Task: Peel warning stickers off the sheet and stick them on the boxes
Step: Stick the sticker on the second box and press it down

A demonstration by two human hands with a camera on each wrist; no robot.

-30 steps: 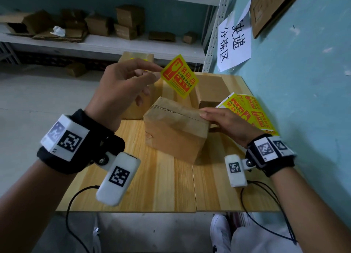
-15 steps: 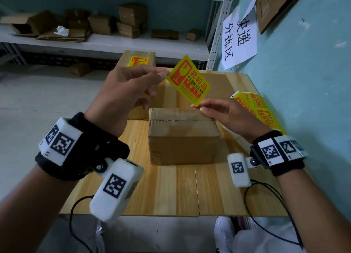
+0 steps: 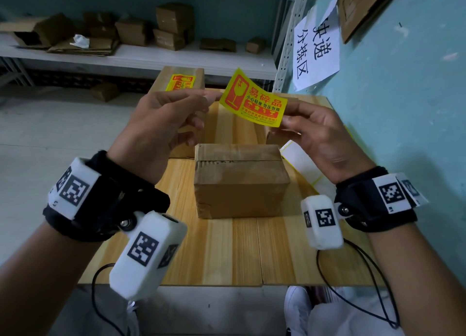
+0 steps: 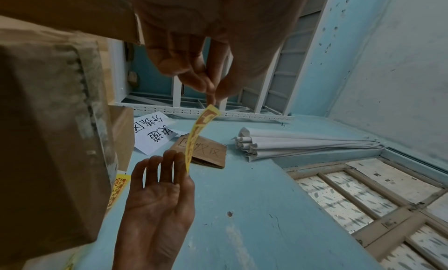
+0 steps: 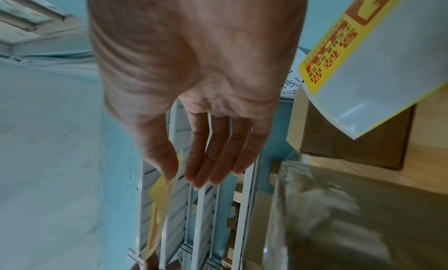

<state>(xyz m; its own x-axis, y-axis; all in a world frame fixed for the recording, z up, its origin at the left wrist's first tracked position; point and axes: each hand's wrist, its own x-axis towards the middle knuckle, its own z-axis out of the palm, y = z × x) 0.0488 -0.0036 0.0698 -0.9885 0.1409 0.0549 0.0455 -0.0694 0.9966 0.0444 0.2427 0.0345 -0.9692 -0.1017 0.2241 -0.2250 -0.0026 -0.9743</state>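
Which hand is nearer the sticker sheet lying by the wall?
Right. The right hand is raised just above and left of the sticker sheet, pinching the peeled sticker. The left hand pinches the sticker's other end, across the plain box.

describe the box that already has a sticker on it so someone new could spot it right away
Start at the wooden table and look to its far edge, just in front of the white shelving. A tall cardboard box stands there, behind the left hand. Unlike the bare box in the middle of the table, it carries a yellow and red sticker on its upper face.
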